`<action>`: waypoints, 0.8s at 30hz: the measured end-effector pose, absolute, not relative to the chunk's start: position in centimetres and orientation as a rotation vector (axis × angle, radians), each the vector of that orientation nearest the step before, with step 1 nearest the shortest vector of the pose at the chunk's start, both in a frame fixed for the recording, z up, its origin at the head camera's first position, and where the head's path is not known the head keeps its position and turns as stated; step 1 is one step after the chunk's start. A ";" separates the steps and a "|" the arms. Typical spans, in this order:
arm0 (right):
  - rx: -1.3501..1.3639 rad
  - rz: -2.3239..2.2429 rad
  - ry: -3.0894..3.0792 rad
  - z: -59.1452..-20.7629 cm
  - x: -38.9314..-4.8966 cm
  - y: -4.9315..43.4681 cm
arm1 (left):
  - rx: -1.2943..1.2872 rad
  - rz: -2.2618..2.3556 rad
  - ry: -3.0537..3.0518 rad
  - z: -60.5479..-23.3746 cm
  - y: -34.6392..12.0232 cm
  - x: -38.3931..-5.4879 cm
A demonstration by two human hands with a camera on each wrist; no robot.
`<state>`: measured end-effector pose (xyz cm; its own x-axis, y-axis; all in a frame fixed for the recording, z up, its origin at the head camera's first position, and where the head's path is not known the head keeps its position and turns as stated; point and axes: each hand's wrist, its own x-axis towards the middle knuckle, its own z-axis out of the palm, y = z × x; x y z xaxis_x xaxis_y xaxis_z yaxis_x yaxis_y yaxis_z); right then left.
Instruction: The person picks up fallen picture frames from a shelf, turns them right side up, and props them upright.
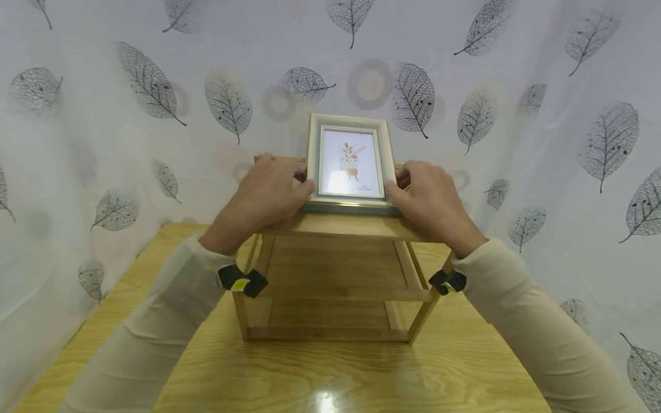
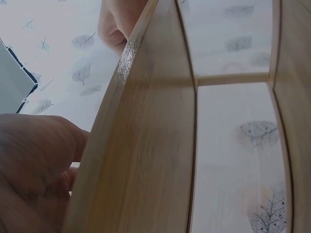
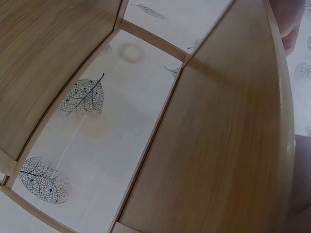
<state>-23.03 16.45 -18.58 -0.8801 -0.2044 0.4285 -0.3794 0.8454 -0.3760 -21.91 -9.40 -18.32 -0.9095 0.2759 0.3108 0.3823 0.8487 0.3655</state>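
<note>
A picture frame with a pale border and a plant print leans back on the top board of a wooden tiered shelf. At the frame's left edge, my left hand holds it, thumb along the front side. My right hand grips the opposite edge in the same way. The fingers behind the frame are partly hidden. In the left wrist view, my left hand is beside the top board. The right wrist view mostly catches the shelf's underside, with my right hand at the edge.
The shelf stands on a wood-grain table, with a middle board and a lower board beneath the top. Behind and at the sides hangs a white curtain printed with grey leaves.
</note>
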 end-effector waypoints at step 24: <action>0.411 0.809 -2.643 -18.7 -22.8 16.4 | -0.433 -0.707 -2.713 -18.3 -9.3 -21.8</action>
<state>-22.81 16.36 -18.67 -0.8984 -0.1716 0.4042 -0.3685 0.7953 -0.4814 -21.81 -9.25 -18.26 -0.9086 0.2102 0.3610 0.3596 0.8334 0.4197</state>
